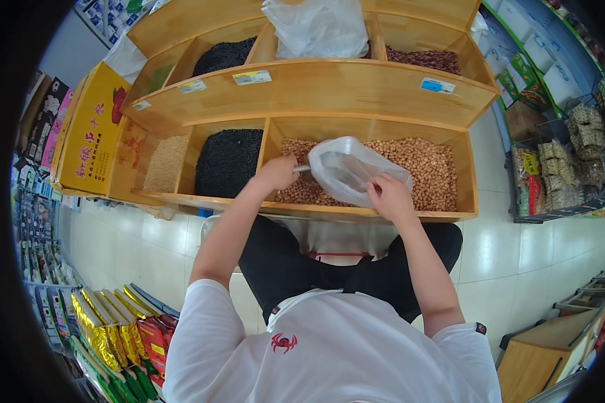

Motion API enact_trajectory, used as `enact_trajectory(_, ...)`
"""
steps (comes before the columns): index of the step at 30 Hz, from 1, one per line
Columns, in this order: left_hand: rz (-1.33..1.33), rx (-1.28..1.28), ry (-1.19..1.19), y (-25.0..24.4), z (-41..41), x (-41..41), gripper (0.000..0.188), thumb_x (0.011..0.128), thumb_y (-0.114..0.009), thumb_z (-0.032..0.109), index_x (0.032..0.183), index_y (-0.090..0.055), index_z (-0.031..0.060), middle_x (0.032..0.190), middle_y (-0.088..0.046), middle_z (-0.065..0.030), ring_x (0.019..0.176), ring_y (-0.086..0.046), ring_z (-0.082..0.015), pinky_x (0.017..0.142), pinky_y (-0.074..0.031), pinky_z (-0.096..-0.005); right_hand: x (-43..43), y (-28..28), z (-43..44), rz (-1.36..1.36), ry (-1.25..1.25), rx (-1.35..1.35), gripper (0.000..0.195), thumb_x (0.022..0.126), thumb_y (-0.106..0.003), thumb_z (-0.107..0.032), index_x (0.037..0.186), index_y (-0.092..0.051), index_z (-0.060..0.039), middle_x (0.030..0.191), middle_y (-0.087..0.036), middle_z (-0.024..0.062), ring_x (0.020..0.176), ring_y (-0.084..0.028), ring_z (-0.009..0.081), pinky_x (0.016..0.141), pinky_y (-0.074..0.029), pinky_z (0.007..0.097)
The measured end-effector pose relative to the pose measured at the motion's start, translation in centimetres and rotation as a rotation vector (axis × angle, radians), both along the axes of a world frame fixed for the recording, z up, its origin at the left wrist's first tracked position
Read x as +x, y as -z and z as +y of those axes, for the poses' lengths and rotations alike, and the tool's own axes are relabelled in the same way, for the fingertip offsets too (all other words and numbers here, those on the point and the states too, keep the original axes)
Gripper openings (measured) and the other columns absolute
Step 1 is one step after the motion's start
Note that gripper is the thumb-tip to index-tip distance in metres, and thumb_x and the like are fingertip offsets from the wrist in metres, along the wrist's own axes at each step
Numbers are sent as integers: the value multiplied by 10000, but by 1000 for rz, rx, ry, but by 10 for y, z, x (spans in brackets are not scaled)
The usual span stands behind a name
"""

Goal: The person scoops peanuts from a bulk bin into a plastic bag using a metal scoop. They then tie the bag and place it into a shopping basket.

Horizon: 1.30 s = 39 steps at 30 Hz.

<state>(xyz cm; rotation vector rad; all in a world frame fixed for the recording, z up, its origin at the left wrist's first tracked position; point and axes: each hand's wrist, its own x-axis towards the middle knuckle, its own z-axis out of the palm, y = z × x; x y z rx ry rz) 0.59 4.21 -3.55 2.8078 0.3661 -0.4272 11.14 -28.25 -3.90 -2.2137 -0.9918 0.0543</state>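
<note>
My left hand (280, 173) grips a short metal handle (301, 169), likely a scoop's. Its far end is lost at the rim of a translucent plastic bag (350, 163). The bag's mouth gapes upward, and my right hand (390, 197) holds its near right edge between thumb and fingers. Beneath the bag, tan round legumes (423, 169), perhaps chickpeas or peanuts, fill the right compartment of a wooden bin (333, 214). What the bag contains is hard to make out.
Black beans (229, 161) and pale grain (165, 163) fill the compartments to the left. A raised back row holds dark red beans (423, 59) and a bundle of plastic bags (322, 30). A yellow carton (93, 136) stands left; a wire rack of packaged goods (559, 176) stands right.
</note>
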Motion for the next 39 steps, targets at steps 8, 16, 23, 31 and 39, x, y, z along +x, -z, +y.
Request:
enact_trajectory(8, -275, 288, -86, -175, -7, -62, 219, 929, -695, 212, 1075, -621, 67, 1061, -687, -153, 950, -676, -384, 795, -538, -484, -1, 3, -3, 67, -28, -52, 272, 948, -652, -263, 817, -653, -25, 830, -681, 159, 763, -659, 386, 698, -526, 478)
enact_trajectory(16, -509, -389, -359, -161, 3, -139, 146, 1032, -603, 158, 1093, -621, 26, 820, -578, -16, 717, -500, -112, 652, -419, -275, 7, 0, 22, 170, -50, -82, 331, 939, -672, -316, 801, -650, -16, 836, -687, 166, 766, -664, 389, 685, -524, 479)
enact_trajectory(23, -510, -811, -415, -127, -21, -144, 157, 1067, -549, 166, 1146, -626, 54, 783, -518, 64, 554, -391, -4, 478, -336, -193, -3, -11, 92, -19, -298, 11, 283, 923, -679, -311, 831, -667, -44, 943, -703, 145, 897, -665, 366, 750, -532, 468)
enact_trajectory(31, -417, -622, -384, -109, -48, -137, 217, 1049, -566, 188, 1124, -638, -2, 835, -641, -109, 761, -597, -206, 725, -495, -343, -35, -27, 58, 69, -355, -178, 393, 1016, -578, -397, 1236, -708, -97, 1216, -680, 123, 1270, -557, 318, 1165, -294, 565)
enact_trajectory(39, -624, -665, -180, -75, -167, -93, 318, 1037, -539, 120, 1318, -517, -26, 1216, -601, -258, 1198, -590, -405, 997, -488, -425, -91, -45, 34, 872, -138, 422, 424, 1081, -534, -378, 1215, -679, -3, 1149, -696, 81, 1089, -632, 174, 1022, -466, 377)
